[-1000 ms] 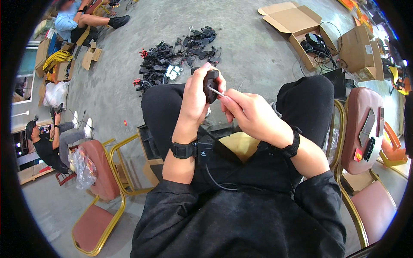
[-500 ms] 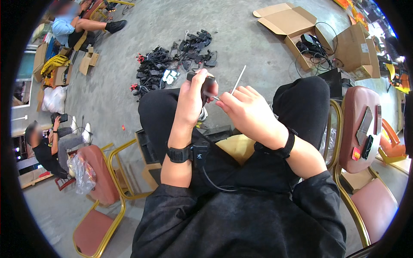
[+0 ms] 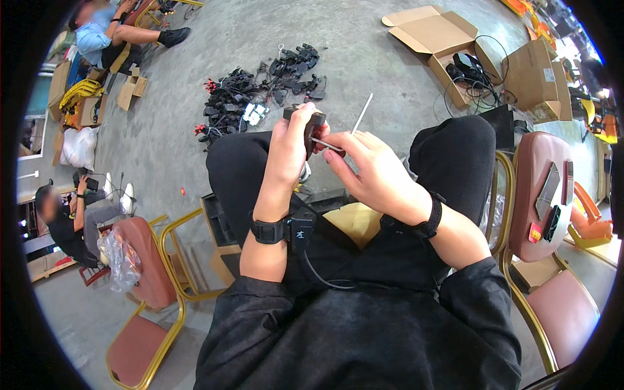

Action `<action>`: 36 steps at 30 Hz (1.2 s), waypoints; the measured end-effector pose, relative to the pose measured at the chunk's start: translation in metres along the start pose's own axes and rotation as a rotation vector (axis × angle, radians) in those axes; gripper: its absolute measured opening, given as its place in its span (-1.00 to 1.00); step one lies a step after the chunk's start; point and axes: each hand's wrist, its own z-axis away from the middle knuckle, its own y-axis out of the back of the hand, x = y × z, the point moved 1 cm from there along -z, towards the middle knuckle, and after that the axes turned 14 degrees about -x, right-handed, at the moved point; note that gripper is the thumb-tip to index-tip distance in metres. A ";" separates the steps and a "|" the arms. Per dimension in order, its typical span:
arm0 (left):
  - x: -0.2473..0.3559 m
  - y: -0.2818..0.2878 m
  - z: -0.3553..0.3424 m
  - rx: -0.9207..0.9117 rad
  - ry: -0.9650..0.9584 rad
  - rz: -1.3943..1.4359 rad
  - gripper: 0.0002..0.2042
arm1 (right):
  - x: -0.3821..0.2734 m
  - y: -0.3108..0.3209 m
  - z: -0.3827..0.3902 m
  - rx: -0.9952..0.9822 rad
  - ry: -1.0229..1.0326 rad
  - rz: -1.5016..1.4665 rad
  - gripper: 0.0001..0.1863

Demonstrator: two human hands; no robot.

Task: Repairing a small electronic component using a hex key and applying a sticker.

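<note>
- Your left hand (image 3: pixel 290 146) is clenched around a small black device (image 3: pixel 311 127), held upright over your knees, at about 12 o'clock from your lap.
- Your right hand (image 3: pixel 370 170) pinches a thin white strap (image 3: pixel 359 121) between thumb and forefinger; one end meets the device at its 3 o'clock side, the free tail sticks up toward 1 o'clock.
- Judgement: the device looks light, rigid, hard-shelled; grip it by the body, as now. The strap looks thin, springy and slippery; pinch it close to the device.
- Versus half a second ago: both hands stay closed, and the tail keeps much the same tilt.
- Outward: pile of black parts (image 3: pixel 260 94) on the floor at 11 o'clock; open cardboard box (image 3: pixel 432 32) at 1 o'clock; padded chair (image 3: pixel 543 188) at 3 o'clock.
</note>
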 end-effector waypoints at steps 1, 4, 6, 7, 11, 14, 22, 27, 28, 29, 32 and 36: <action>0.000 0.000 0.000 -0.004 0.022 -0.003 -0.64 | 0.000 0.000 0.000 -0.009 -0.015 -0.001 -0.84; 0.000 0.002 0.000 -0.027 0.037 0.009 -0.62 | 0.002 0.002 0.000 -0.055 -0.062 -0.015 -0.83; 0.000 0.003 0.000 -0.013 0.032 0.040 -0.62 | 0.002 0.003 0.000 -0.064 -0.066 0.003 -0.83; -0.001 0.003 0.000 -0.012 0.033 0.024 -0.61 | 0.002 0.004 0.000 -0.055 -0.056 0.028 -0.83; -0.002 0.003 -0.002 -0.002 0.047 -0.021 -0.60 | 0.000 0.005 -0.001 0.021 0.068 0.288 -0.82; -0.004 0.002 -0.002 0.028 0.051 -0.016 -0.58 | 0.000 0.004 -0.002 0.039 0.076 0.318 -0.81; -0.002 0.005 0.000 -0.033 0.020 0.018 -0.58 | 0.001 0.015 -0.004 -0.302 -0.438 -0.869 -0.75; -0.005 0.006 -0.003 0.000 -0.036 0.080 -0.60 | -0.005 0.015 -0.003 -0.251 -0.398 -0.667 -0.74; -0.005 0.006 -0.002 -0.016 -0.021 0.084 -0.60 | -0.006 0.013 -0.002 -0.250 -0.382 -0.552 -0.76; -0.005 0.006 -0.001 -0.032 -0.005 0.089 -0.60 | -0.006 0.011 -0.001 -0.247 -0.365 -0.435 -0.77; -0.006 0.005 -0.002 -0.058 -0.023 0.077 -0.60 | -0.003 0.005 -0.001 -0.101 -0.147 -0.171 -0.85; -0.008 0.004 -0.003 -0.037 -0.036 0.066 -0.60 | 0.002 0.003 0.000 -0.019 -0.054 0.121 -0.88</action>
